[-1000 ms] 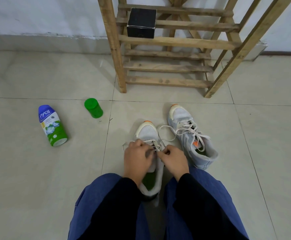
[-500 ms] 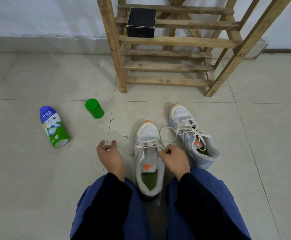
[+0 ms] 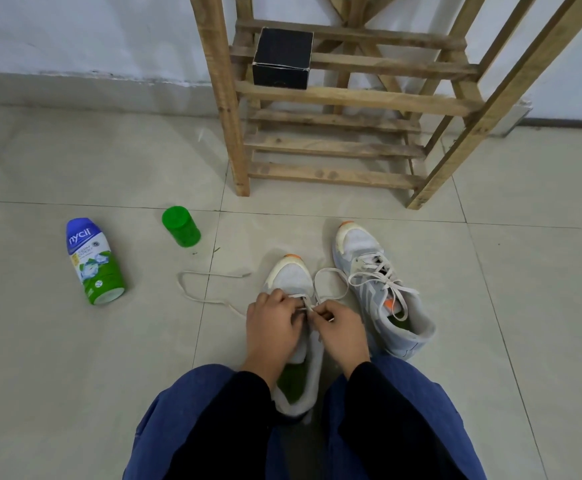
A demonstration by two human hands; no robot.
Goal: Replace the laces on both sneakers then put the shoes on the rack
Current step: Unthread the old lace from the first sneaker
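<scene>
Between the person's knees, on the tiled floor [image 3: 75, 375], the right hand [image 3: 341, 332] pinched the pale lace [image 3: 213, 274] at the eyelets of the near sneaker [image 3: 291, 275], thumb and forefinger closed on the strand. Touching it on the other side, the left hand [image 3: 275, 327] lay over the tongue with its fingers curled down onto the upper, gripping the shoe; whether it also held the lace could not be told. From under that hand one end of the lace trailed leftward across the floor in a loose loop, while another loop arched from the right hand toward the gap between the shoes.

Just beside the near sneaker, to its right and a little farther out, the second sneaker [image 3: 376, 271] stood on the floor, toe pointing away, its own lace threaded and lying slack over the open collar. Well to the left lay a green cap [image 3: 181, 226] and, farther left, a blue-and-green bottle [image 3: 94, 261] on its side. Beyond the shoes, against the white wall, stood the wooden rack [image 3: 351, 98], with a black box [image 3: 281, 58] on one of its slatted shelves.
</scene>
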